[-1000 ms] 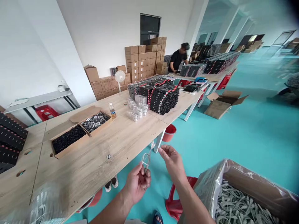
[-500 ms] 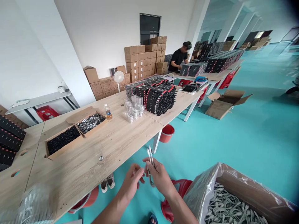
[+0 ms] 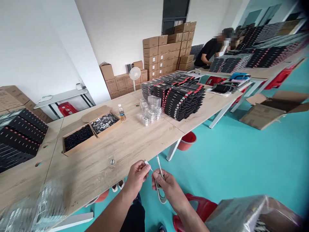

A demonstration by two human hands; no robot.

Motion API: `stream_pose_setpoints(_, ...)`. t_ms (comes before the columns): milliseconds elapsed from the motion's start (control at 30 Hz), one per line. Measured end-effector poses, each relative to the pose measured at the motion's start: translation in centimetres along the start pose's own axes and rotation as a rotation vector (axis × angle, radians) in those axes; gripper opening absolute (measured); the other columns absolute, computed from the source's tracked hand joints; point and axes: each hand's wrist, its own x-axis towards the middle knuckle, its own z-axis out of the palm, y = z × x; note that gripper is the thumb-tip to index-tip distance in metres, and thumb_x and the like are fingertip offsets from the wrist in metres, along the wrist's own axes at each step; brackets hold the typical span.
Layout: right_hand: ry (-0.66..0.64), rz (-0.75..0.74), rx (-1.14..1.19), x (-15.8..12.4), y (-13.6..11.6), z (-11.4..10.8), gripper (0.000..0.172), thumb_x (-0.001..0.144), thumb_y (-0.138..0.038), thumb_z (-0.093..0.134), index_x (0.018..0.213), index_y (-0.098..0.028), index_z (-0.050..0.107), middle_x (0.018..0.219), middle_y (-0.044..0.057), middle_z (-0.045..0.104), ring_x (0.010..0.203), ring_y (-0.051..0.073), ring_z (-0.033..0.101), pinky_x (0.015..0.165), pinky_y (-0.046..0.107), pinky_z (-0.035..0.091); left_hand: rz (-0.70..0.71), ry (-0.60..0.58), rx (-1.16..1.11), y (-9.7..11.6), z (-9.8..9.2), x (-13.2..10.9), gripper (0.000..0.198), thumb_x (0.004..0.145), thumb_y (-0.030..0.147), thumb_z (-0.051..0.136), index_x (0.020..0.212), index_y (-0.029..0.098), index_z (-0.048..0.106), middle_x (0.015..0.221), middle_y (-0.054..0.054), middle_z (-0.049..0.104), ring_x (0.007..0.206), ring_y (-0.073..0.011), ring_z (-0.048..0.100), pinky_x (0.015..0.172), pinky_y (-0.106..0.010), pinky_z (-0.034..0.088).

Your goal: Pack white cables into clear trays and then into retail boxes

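Observation:
A white cable hangs in a loop below my hands, just off the near edge of the wooden table. My left hand pinches one thin white cable end near its plug. My right hand grips the looped length, and a second plug end stands upright above its fingers. The two hands are close together, with the cable running between them. Low at the right, a cardboard box lined with clear plastic sits beside my right arm. Its contents are mostly out of view.
A clear bag of white cables lies at the table's near left corner. Farther along stand two cardboard trays, a water bottle and stacks of black packaging boxes. A co-worker works at the far table.
The view has swung left, pushing the lined box toward the lower right corner. My hands have drawn slightly apart, and my left hand now pinches a cable end.

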Motion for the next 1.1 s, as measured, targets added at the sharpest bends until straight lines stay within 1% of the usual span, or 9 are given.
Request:
stream_pose_setpoints(100,0.013,0.055,-0.063,2.7,0.5,0.4,0.043,0.084,-0.058,0.055,0.067,-0.019,0.055,0.058,0.000,0.054,0.056,0.013,0.049,0.058,0.026,0.040,0.001,0.003,0.194,-1.1,-4.1,2.2,0.033,0.085,0.052,0.052,0.077,0.021,0.053,0.064,0.002,0.051,0.054,-0.0117,0.044,0.054,-0.024,0.034)
stream_pose_setpoints(233,0.100,0.157,-0.131,6.9,1.6,-0.1,0.045,0.084,-0.059,0.053,0.062,-0.020,0.052,0.055,-0.001,0.052,0.052,0.011,0.043,0.054,0.026,0.036,-0.224,0.311,0.774,-3.0,-14.6,5.2,0.025,0.084,0.045,0.051,0.074,0.023,0.052,0.076,-0.003,0.060,0.072,-0.0187,0.058,0.066,-0.027,0.041)
stream_pose_setpoints(367,0.114,0.262,-0.041,11.3,3.2,0.2,0.039,0.082,-0.057,0.057,0.068,-0.020,0.054,0.061,-0.001,0.055,0.056,0.012,0.049,0.055,0.025,0.039,-0.473,0.484,0.904,-5.6,-24.7,7.3,0.024,0.075,0.035,0.060,0.061,0.023,0.044,0.070,-0.007,0.059,0.077,-0.0277,0.059,0.070,-0.036,0.040)
stream_pose_setpoints(467,0.095,0.331,0.007,14.2,4.3,1.3,0.036,0.081,-0.055,0.060,0.071,-0.020,0.054,0.063,-0.001,0.056,0.056,0.012,0.051,0.055,0.025,0.043,-0.578,0.477,0.913,-7.7,-28.2,8.7,0.029,0.069,0.029,0.065,0.053,0.023,0.041,0.066,-0.007,0.058,0.075,-0.0290,0.060,0.068,-0.036,0.039)
stream_pose_setpoints(567,0.058,0.381,-0.047,16.9,5.3,2.6,0.034,0.080,-0.054,0.060,0.073,-0.020,0.055,0.067,0.001,0.059,0.061,0.014,0.055,0.058,0.027,0.048,-0.578,0.461,0.885,-9.0,-28.6,10.0,0.032,0.067,0.021,0.061,0.047,0.023,0.036,0.061,-0.004,0.055,0.070,-0.0248,0.058,0.064,-0.031,0.035)
stream_pose_setpoints(667,0.089,0.398,-0.187,19.3,5.7,3.7,0.034,0.080,-0.053,0.057,0.074,-0.020,0.058,0.077,0.006,0.063,0.073,0.018,0.060,0.058,0.027,0.051,-0.490,0.473,0.830,-8.7,-27.1,11.3,0.031,0.071,0.020,0.053,0.049,0.023,0.032,0.056,0.000,0.047,0.063,-0.0198,0.052,0.059,-0.028,0.030)
stream_pose_setpoints(800,0.145,0.324,-0.341,21.9,4.7,5.2,0.033,0.083,-0.053,0.055,0.076,-0.022,0.061,0.088,0.011,0.067,0.079,0.021,0.062,0.055,0.027,0.049,-0.325,0.449,0.707,-6.0,-23.2,13.4,0.028,0.074,0.025,0.048,0.054,0.024,0.029,0.054,0.004,0.035,0.054,-0.0147,0.040,0.053,-0.027,0.024)
stream_pose_setpoints(967,0.227,0.149,-0.455,23.8,1.8,6.0,0.033,0.079,-0.054,0.059,0.073,-0.022,0.058,0.075,0.006,0.067,0.063,0.017,0.056,0.049,0.025,0.043,-0.154,0.385,0.578,-1.9,-17.8,15.2,0.027,0.074,0.024,0.048,0.055,0.023,0.029,0.052,0.005,0.033,0.053,-0.0122,0.036,0.052,-0.026,0.023)
stream_pose_setpoints(1100,0.258,0.095,-0.485,23.7,0.2,5.1,0.032,0.077,-0.052,0.061,0.073,-0.021,0.056,0.066,0.003,0.064,0.061,0.016,0.056,0.051,0.025,0.041,-0.106,0.336,0.388,-0.3,-15.5,15.5,0.030,0.074,0.026,0.057,0.056,0.022,0.034,0.052,0.006,0.035,0.051,-0.0111,0.036,0.050,-0.025,0.026)
